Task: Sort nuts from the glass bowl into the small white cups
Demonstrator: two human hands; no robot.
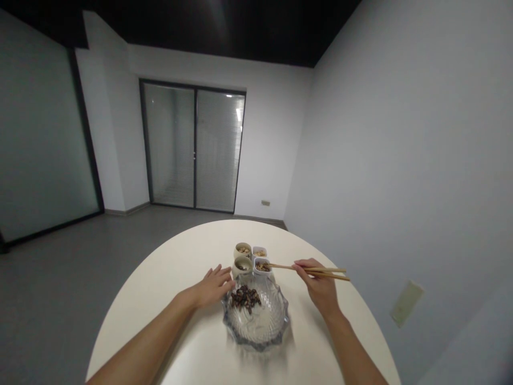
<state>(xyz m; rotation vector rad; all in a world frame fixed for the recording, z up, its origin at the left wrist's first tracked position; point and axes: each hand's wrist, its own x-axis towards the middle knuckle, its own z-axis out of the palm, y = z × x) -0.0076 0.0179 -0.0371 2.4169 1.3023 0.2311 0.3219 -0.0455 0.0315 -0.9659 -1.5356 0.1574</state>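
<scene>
My right hand is closed around a pair of wooden chopsticks. Their tips reach left into a small white square dish that holds small brownish pieces. At the far-left rim of a clear glass bowl, my left hand lies with its fingers spread, fingertips beside the rim and the near round cup. Dark reddish-brown beans or dates, too small to tell which, sit in a heap in the left part of the bowl.
Behind the bowl stand two beige round cups, the near cup and the far cup, and another white dish, all with small pieces inside. The round white table has a curved edge. A wall rises close on the right.
</scene>
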